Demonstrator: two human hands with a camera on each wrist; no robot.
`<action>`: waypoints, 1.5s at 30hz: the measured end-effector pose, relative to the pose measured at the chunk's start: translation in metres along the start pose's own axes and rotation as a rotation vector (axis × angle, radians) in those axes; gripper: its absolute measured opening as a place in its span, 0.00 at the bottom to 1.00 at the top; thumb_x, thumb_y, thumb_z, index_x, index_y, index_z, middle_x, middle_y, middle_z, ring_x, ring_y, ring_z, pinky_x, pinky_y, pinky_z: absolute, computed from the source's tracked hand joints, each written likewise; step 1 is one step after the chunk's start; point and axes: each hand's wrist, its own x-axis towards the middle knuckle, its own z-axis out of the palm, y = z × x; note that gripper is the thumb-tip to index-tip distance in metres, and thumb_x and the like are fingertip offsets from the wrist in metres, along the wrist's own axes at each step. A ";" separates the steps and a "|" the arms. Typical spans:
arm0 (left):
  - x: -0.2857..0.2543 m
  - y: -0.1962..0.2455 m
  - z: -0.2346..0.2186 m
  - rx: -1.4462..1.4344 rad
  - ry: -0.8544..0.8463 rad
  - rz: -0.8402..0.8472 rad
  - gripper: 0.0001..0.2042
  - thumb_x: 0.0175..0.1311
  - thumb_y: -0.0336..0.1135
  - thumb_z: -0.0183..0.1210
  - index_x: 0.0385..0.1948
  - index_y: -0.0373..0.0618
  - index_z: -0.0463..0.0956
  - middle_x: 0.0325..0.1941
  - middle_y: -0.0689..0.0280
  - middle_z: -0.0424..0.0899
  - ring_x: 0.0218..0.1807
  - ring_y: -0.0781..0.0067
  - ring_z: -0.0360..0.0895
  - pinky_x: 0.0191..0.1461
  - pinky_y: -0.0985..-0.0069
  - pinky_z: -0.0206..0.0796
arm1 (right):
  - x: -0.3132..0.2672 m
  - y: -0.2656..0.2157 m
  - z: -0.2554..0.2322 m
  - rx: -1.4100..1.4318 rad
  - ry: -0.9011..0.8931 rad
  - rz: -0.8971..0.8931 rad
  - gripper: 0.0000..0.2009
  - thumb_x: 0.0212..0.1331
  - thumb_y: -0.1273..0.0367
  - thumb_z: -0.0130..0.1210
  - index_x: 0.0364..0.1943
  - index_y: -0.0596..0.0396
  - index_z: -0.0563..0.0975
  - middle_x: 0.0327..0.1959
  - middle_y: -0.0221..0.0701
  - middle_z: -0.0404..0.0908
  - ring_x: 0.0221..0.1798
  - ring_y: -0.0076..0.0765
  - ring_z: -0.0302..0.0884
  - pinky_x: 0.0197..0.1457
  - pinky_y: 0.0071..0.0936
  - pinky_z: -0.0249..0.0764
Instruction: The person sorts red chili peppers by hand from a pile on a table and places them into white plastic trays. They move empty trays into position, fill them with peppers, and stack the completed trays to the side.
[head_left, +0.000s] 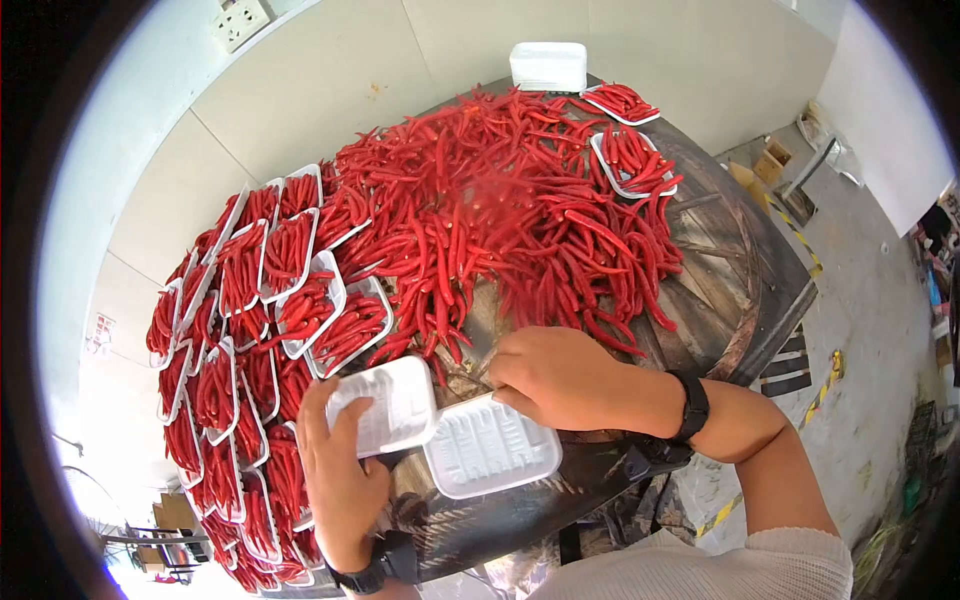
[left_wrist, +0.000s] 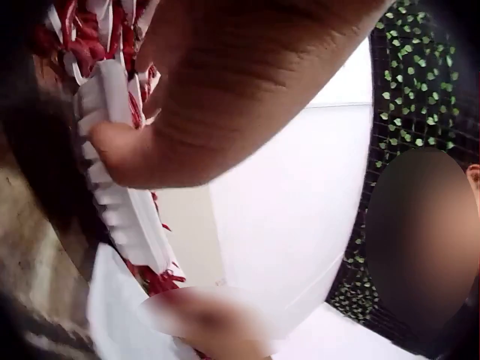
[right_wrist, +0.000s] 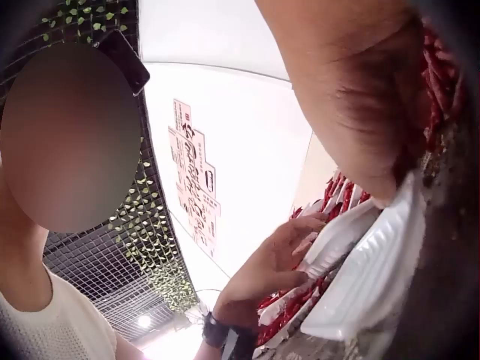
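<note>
In the head view my left hand [head_left: 343, 478] grips the left side of a white foam tray [head_left: 392, 405], its thumb curled at the near edge. That tray holds no peppers, and its right edge overlaps a second bare white tray [head_left: 494, 450]. My right hand [head_left: 575, 378] pinches the far edge of the second tray, fingers curled. Beyond the hands lies a large heap of red peppers [head_left: 480, 190]. In the left wrist view, the left thumb [left_wrist: 127, 154] presses on the ribbed tray [left_wrist: 112, 172]. The right wrist view shows the right hand's fingertips at the tray [right_wrist: 367, 270].
Rows of pepper-filled trays [head_left: 240, 270] stand along the table's left side, some leaning on others. At the back is a stack of white trays [head_left: 548, 68], with two filled trays [head_left: 632, 162] near it. Dark table surface [head_left: 715, 260] shows at the right.
</note>
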 end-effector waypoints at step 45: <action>-0.011 0.007 0.010 -0.281 -0.120 0.362 0.16 0.46 0.21 0.60 0.40 0.44 0.79 0.39 0.59 0.80 0.42 0.53 0.79 0.43 0.63 0.74 | 0.133 0.006 0.046 -0.305 -0.346 -0.379 0.11 0.53 0.63 0.60 0.41 0.46 0.82 0.34 0.36 0.82 0.45 0.48 0.80 0.45 0.47 0.74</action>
